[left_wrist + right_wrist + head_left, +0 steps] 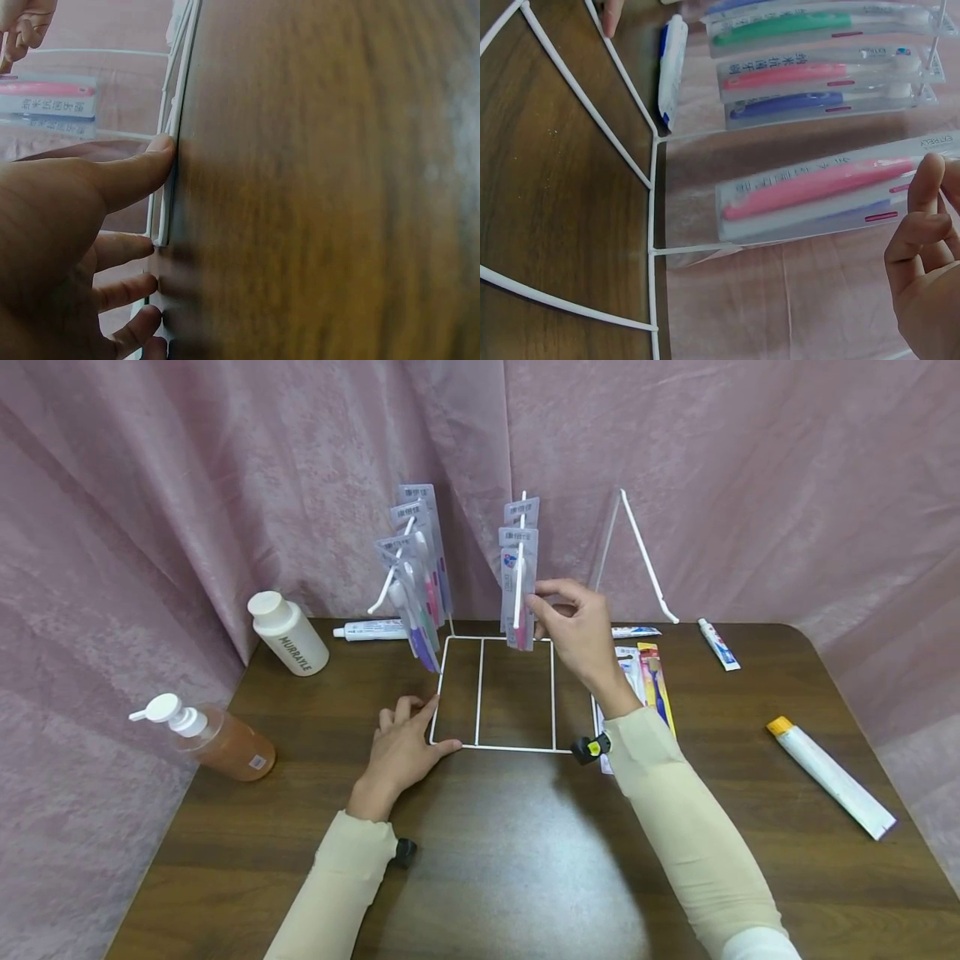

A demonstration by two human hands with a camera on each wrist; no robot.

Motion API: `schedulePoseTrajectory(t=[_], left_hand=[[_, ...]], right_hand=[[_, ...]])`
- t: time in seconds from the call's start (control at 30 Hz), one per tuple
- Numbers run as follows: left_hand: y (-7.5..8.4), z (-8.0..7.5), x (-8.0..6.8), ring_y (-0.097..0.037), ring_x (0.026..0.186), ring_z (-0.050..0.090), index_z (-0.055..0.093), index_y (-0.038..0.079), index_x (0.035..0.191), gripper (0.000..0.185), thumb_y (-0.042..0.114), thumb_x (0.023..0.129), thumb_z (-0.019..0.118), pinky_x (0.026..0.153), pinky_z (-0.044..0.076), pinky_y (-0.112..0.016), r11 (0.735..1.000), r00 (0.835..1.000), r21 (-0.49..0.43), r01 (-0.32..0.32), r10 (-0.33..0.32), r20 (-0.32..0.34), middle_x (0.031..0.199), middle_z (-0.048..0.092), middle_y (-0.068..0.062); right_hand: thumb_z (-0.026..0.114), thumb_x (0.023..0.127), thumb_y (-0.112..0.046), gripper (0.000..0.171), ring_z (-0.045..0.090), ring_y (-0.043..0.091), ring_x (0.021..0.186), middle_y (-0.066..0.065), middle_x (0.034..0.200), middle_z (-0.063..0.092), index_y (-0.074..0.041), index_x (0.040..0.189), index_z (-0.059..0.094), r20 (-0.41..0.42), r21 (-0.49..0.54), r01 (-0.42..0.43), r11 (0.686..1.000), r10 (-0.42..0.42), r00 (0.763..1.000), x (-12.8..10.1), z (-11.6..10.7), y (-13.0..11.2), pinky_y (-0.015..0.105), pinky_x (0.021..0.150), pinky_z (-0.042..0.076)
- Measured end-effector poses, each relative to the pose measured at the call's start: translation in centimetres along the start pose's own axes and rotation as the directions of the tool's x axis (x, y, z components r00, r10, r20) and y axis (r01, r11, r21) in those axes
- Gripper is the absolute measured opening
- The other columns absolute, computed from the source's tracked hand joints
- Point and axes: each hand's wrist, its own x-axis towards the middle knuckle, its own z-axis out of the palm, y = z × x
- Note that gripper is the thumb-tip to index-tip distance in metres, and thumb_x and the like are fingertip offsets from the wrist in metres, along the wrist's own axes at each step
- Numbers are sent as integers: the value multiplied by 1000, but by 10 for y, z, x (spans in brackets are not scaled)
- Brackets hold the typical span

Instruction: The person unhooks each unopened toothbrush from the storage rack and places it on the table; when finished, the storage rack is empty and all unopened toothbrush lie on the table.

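A white wire rack (517,749) stands on the table, its hooks reaching forward. My right hand (573,627) pinches the edge of a packaged pink toothbrush (817,187) on the middle hook, between thumb and index finger. Behind that pack hangs a second one with a blue handle, partly covered. At the base's front left corner rests my left hand (405,747), thumb on the front rail and the other fingers spread along the left side. Several packaged toothbrushes (420,602) with purple, green and pink handles hang on the left hook. The right hook (645,550) carries nothing.
To the left stand a white bottle (292,639) and an amber pump bottle (236,747). Toothpaste tubes lie behind the rack and at right, including a large yellow-capped tube (832,777). Toothbrush packs (655,681) lie partly under my right forearm. A pink curtain (360,485) hangs behind.
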Motion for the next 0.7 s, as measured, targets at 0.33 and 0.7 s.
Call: schedulePoseTrajectory(t=[0.33, 0.7], left_hand=[[2, -1, 2, -45, 134, 42, 39, 16, 180, 96, 53, 103, 83, 105, 45, -58, 1000, 1000, -7, 3, -3, 5, 173, 41, -19], [0, 1, 2, -48, 132, 44, 40, 14, 179, 95, 53, 103, 83, 102, 46, -59, 1000, 1000, 10, -11, 11, -3, 172, 43, -22]], right_hand=[[75, 105, 4, 20, 60, 5, 50, -8, 73, 75, 20, 117, 77, -57, 39, 64, 997, -62, 996, -5, -14, 2, 18, 53, 49], [77, 104, 0, 21, 54, 2, 45, -16, 69, 67, 18, 116, 77, -113, -37, -43, 998, 39, 993, -29, -51, 16, 18, 49, 43]])
